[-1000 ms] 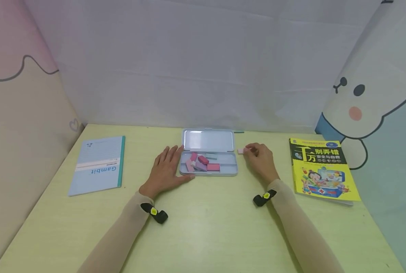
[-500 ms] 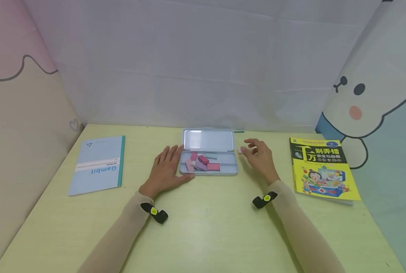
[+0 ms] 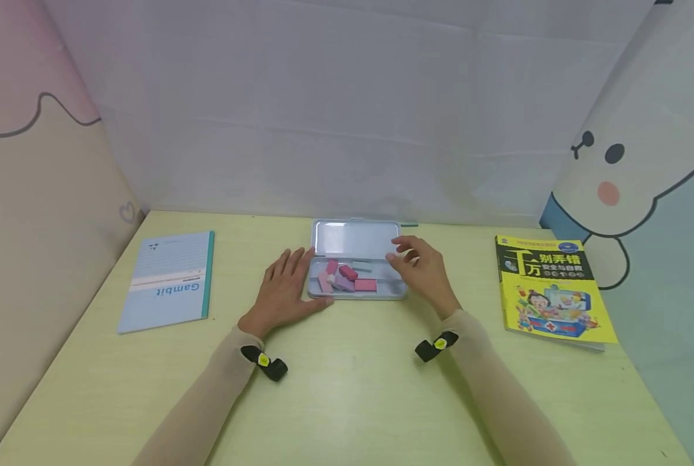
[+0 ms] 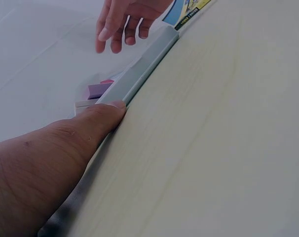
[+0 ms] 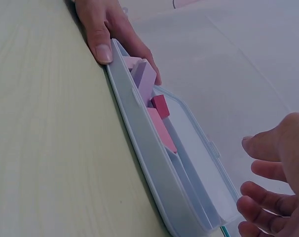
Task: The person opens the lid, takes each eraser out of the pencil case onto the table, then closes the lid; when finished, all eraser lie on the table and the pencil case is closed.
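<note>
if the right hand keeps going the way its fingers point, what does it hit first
The right hand points left over the open tin case, fingers spread. Going straight on, it would probably first meet the pink and purple erasers lying inside, though its height above the tray is hard to judge.

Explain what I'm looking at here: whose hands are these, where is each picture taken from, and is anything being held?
A person works bare-handed. One camera sits on the head, one on each wrist.

On the yellow-green table lies an open pencil tin holding pink and purple erasers.

The left hand rests flat against the tin's left end, thumb along its front edge.

The right hand hovers over the tin's right end, fingers loosely spread; nothing shows in it.

A blue notebook lies left, a yellow book right.
</note>
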`<control>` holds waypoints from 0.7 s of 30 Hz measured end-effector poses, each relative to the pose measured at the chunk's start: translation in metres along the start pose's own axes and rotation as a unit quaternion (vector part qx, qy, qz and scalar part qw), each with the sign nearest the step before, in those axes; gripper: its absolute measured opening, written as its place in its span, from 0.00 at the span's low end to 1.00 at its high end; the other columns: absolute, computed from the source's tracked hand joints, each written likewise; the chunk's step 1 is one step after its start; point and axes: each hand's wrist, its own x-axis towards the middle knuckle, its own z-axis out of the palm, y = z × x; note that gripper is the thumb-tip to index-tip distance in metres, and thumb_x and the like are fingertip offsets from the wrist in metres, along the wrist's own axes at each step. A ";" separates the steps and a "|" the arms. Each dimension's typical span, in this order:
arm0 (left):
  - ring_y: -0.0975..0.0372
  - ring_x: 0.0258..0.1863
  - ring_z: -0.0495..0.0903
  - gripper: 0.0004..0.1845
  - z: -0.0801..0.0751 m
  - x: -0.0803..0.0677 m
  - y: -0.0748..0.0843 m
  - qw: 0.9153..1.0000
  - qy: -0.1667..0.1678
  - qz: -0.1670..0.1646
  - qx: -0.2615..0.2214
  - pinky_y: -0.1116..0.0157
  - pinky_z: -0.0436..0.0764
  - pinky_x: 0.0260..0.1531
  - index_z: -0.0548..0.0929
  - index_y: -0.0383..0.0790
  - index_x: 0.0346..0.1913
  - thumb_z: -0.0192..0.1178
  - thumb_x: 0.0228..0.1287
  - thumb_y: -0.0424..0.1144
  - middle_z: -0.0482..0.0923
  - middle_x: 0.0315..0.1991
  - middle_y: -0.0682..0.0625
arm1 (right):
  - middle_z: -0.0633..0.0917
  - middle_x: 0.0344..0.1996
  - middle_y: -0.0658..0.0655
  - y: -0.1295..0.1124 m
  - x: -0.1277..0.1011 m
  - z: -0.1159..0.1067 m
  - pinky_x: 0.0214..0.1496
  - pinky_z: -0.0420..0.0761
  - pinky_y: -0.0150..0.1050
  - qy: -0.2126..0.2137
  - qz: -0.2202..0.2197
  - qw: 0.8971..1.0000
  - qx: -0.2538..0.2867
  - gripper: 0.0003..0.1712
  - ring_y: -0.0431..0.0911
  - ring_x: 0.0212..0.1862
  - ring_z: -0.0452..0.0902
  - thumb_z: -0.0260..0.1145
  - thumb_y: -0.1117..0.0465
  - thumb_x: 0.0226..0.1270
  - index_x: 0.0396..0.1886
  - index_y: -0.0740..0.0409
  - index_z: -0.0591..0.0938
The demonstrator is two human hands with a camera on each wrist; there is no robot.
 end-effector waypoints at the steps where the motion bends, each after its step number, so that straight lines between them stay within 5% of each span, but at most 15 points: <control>1: 0.39 0.88 0.44 0.60 0.000 0.000 0.000 1.000 0.000 0.000 -0.001 0.34 0.49 0.85 0.48 0.48 0.89 0.64 0.63 0.72 0.51 0.88 0.39 | 0.86 0.55 0.61 -0.002 0.000 0.002 0.53 0.80 0.42 -0.004 0.000 1.000 0.002 0.24 0.55 0.53 0.81 0.70 0.51 0.77 0.66 0.53 0.83; 21: 0.38 0.88 0.45 0.60 -0.002 0.000 0.001 1.000 0.001 0.001 -0.002 0.34 0.50 0.84 0.49 0.49 0.88 0.65 0.63 0.72 0.52 0.88 0.39 | 0.91 0.45 0.58 -0.021 0.002 0.046 0.52 0.82 0.41 -0.103 -0.084 0.991 -0.009 0.18 0.52 0.47 0.84 0.76 0.54 0.70 0.54 0.57 0.90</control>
